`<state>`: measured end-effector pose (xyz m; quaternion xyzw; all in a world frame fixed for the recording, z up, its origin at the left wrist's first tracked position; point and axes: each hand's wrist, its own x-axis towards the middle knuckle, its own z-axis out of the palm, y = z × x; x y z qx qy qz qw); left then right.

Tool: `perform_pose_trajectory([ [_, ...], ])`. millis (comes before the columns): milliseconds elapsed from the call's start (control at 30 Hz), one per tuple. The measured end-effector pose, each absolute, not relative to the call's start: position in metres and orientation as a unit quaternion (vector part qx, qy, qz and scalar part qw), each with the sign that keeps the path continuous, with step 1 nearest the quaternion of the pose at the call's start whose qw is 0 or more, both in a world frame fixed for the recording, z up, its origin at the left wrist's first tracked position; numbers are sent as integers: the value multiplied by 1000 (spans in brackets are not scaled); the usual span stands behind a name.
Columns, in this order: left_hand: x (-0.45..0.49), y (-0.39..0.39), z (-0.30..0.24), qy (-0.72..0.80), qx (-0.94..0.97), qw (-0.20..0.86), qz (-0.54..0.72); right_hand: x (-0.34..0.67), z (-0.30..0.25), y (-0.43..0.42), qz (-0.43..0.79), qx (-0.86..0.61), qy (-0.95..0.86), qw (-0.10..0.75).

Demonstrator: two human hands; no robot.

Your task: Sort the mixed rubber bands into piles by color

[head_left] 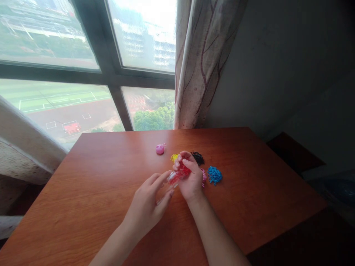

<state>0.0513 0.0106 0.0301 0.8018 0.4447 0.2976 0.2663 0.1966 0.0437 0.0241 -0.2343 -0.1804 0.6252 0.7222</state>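
Observation:
My left hand grips a small clear plastic container between thumb and fingers. The container tilts toward my right hand, which is cupped with its fingers curled around a clump of red rubber bands. Some red bands also show at the container's mouth, against the right palm. Just behind the right hand lie small piles of yellow bands and black bands. Pink bands peek out beside its wrist, partly hidden. A pile of blue bands is to the right.
A round pink object with a thin loop sits farther back on the brown wooden table. Beyond the table's back edge are a window and a patterned curtain. A dark wall rises on the right.

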Motion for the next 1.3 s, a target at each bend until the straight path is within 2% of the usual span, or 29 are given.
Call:
perform_pose_trajectory([
  [567,52,11,34,429,782,319,320,195,26,45,604,-240,-188,737],
  [1300,53,10,34,436,789,296,316,197,26,45,619,-237,-182,727],
])
